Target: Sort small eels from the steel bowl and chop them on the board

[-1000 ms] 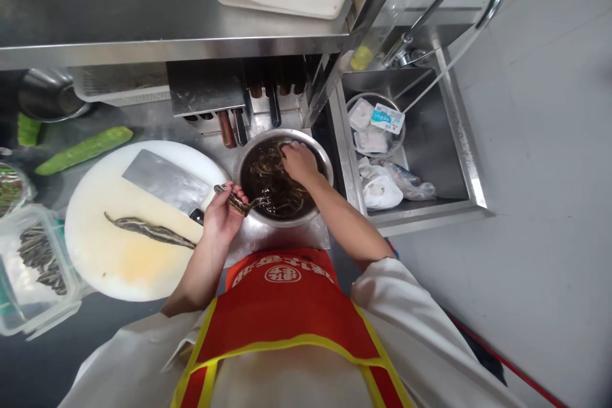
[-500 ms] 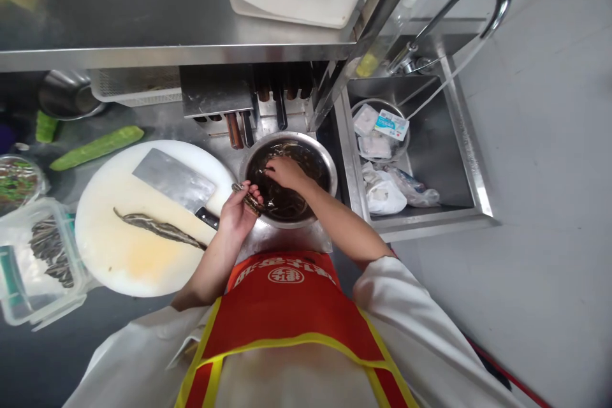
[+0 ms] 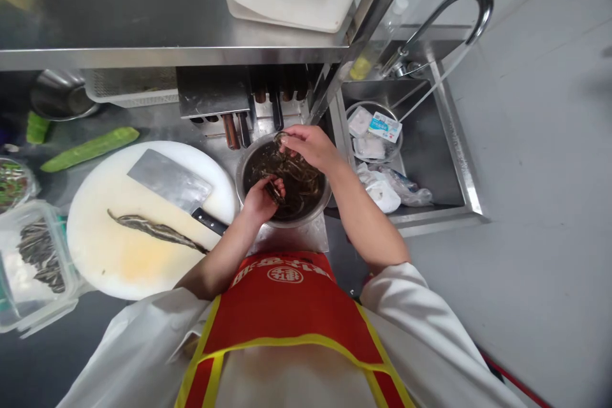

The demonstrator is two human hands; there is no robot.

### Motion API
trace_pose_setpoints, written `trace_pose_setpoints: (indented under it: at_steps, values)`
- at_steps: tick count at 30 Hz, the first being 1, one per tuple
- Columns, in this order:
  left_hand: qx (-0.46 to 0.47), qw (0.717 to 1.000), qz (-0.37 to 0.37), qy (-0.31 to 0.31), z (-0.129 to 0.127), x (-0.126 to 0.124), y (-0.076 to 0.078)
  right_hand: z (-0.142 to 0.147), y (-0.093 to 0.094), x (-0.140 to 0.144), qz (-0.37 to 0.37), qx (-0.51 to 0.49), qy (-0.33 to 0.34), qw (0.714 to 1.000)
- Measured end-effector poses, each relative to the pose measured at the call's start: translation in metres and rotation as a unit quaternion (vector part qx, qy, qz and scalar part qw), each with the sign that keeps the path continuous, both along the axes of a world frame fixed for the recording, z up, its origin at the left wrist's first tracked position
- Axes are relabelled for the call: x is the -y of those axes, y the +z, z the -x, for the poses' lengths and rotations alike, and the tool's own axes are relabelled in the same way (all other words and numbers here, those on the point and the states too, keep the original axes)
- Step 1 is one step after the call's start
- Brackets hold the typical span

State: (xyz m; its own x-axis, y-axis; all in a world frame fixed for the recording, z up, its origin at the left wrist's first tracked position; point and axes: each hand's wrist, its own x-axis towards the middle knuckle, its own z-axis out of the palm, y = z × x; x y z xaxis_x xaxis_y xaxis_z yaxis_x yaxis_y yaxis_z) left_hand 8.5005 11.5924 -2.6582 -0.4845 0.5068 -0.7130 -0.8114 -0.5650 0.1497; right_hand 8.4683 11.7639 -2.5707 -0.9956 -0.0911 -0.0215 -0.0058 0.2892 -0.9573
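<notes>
1. Stainless-steel bowl [image 3: 294,224], seen by the head camera, stands on the worktop [image 3: 155,127] beyond the red apron [image 3: 287,306], with dark liquid and slick, eel-like strips [image 3: 306,172] inside it.
2. The person's left hand [image 3: 262,199] is over the near left part of the bowl, its fingers curled around a mottled eel-like piece [image 3: 275,192].
3. The right hand [image 3: 308,145] is over the far right part of the bowl, thumb and fingers pinching what looks like another dark piece [image 3: 280,138].
4. Left of the bowl, a round white cutting board [image 3: 100,204] bears a cleaver [image 3: 169,180], its black handle near the left forearm, and a striped eel-like length [image 3: 153,227] lying apart from the blade.
5. Dark strips [image 3: 42,255] lie in a clear plastic container [image 3: 71,268] at the board's left, and a long green gourd [image 3: 90,148] lies just beyond the board.
6. Knife handles show in a metal rack [image 3: 213,94] behind the bowl; wrapped packs [image 3: 370,131] and a white plastic bag [image 3: 380,190] sit in the sink [image 3: 430,146] on the right.
</notes>
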Motion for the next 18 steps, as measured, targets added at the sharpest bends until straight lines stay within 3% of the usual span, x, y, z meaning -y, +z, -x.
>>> trace_pose_setpoints:
  at_steps: [6, 12, 18]
  values:
    - [0.007, 0.996, -0.086, -0.017, -0.004, -0.009, -0.005, -0.017, -0.001, 0.005, 0.036, -0.001, 0.014, 0.999]
    - [-0.025, 0.995, -0.087, 0.030, -0.003, -0.010, -0.007, -0.065, -0.042, 0.019, 0.074, 0.059, -0.047, 0.994]
    - [-0.039, 0.996, -0.065, 0.045, -0.006, -0.008, -0.009, -0.119, -0.083, 0.038, 0.210, 0.078, -0.172, 0.959]
